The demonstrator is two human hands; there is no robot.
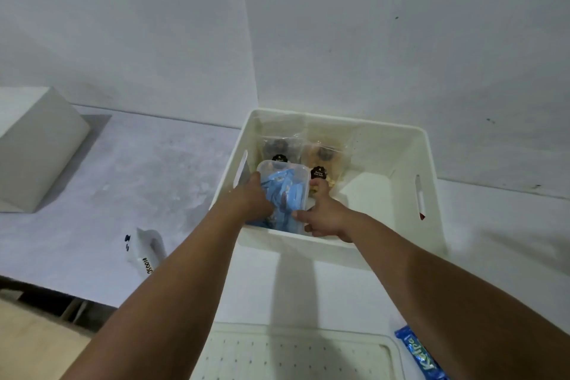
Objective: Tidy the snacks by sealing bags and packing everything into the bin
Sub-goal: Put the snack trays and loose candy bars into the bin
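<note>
Hands lowering tub into bin

Bin (410,145) stands on the white table (493,241), close to the wall corner. I see bare floor inside it on the right half, up to the slotted right wall. My left hand (253,199) and right hand (324,216) both grip a clear tub (288,173) at the bin's near left, fingers curled round its sides. The tub is see-through with rounded corners and holds crumpled blue wrappers. Behind it two clear bags (324,151) lean on the far wall, one with dark pieces, one with pale; their round black labels are too small to read. A white lid (277,355) with dotted rows lies at the near edge. Beside it on the right lies a blue packet (422,355), its white lettering partly cut off. Left of my arm lies a small white device (148,248) marked with black characters I cannot read. A white box (37,145) sits far left.
</note>
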